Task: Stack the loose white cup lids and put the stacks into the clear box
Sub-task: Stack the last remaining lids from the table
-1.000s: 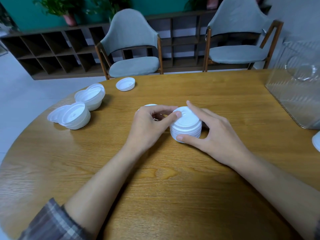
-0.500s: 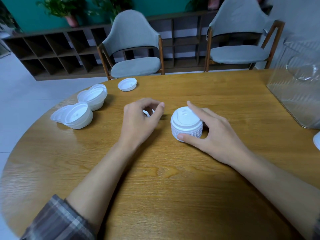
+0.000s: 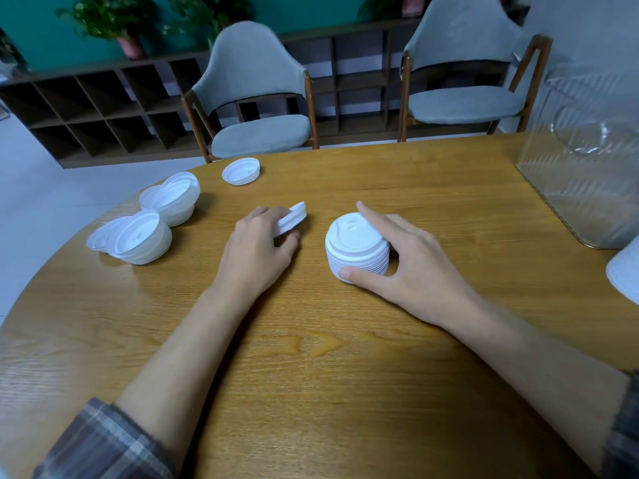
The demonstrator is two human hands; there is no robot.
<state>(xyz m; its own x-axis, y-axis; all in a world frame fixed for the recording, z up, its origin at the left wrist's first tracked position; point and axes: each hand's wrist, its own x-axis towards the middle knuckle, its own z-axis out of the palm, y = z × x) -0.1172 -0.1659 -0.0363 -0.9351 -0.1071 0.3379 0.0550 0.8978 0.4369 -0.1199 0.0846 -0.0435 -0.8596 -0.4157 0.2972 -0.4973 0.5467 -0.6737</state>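
A neat stack of white lids (image 3: pixel 356 247) stands dome-up on the table's middle, and my right hand (image 3: pixel 411 267) grips it with thumb in front and fingers behind. Just left of it, my left hand (image 3: pixel 259 250) pinches a single white lid (image 3: pixel 294 217), tilted on its edge off the wood. Two upside-down piles of lids (image 3: pixel 141 236) (image 3: pixel 173 198) lie at the far left, and one loose lid (image 3: pixel 241 171) rests upside down near the far edge. The clear box (image 3: pixel 587 174) stands at the right.
The round wooden table (image 3: pixel 311 357) curves away at the left edge. Part of another white lid (image 3: pixel 626 271) shows at the right border, below the box. Two grey chairs (image 3: pixel 256 98) (image 3: pixel 466 70) and a dark cubby shelf (image 3: pixel 86 105) stand behind the table.
My left hand left the top of the stack, moved left, and picked up a single lid that lay beside it. My right hand has stayed around the stack.
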